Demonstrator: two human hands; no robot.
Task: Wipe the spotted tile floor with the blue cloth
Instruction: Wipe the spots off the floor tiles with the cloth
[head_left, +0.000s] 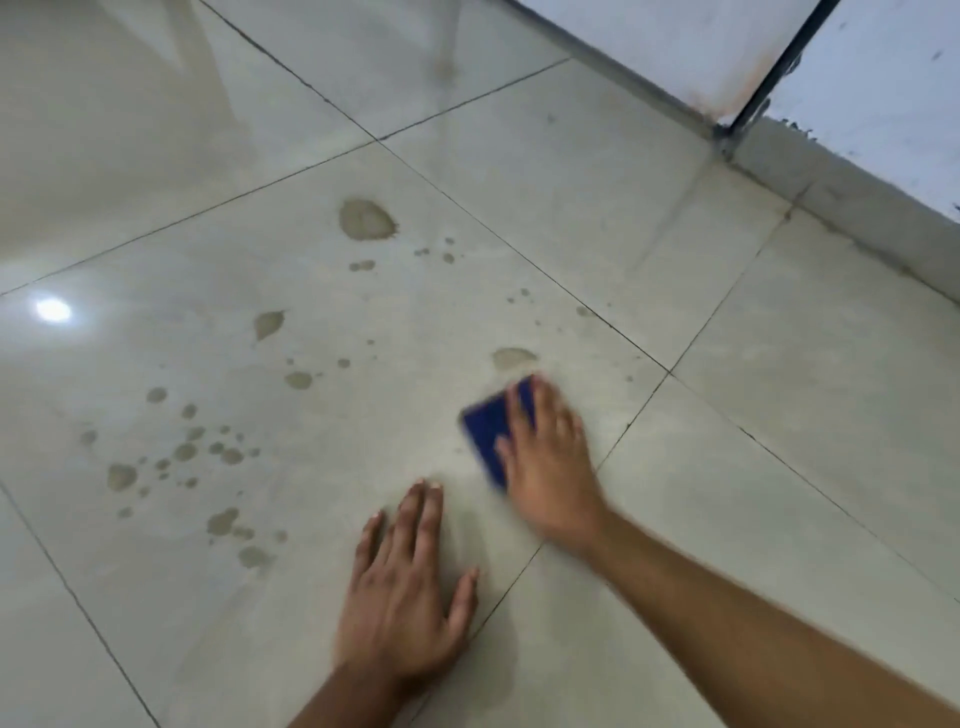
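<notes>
A glossy grey tile floor (322, 322) carries many brown spots: a big one at the top (365, 220), a patch (513, 358) just beyond the cloth, and a cluster of several small ones at the left (182, 457). My right hand (550, 467) presses flat on the blue cloth (491, 436), which lies folded on the tile; only its left part shows past my fingers. The hand is blurred. My left hand (400, 597) rests palm down on the floor nearer to me, fingers spread, holding nothing.
A white wall (883, 93) with a grey skirting (841, 192) runs along the upper right. A dark metal post (774, 73) meets the floor at the corner. Dark grout lines cross the floor diagonally. A light glare (53, 310) reflects at the left.
</notes>
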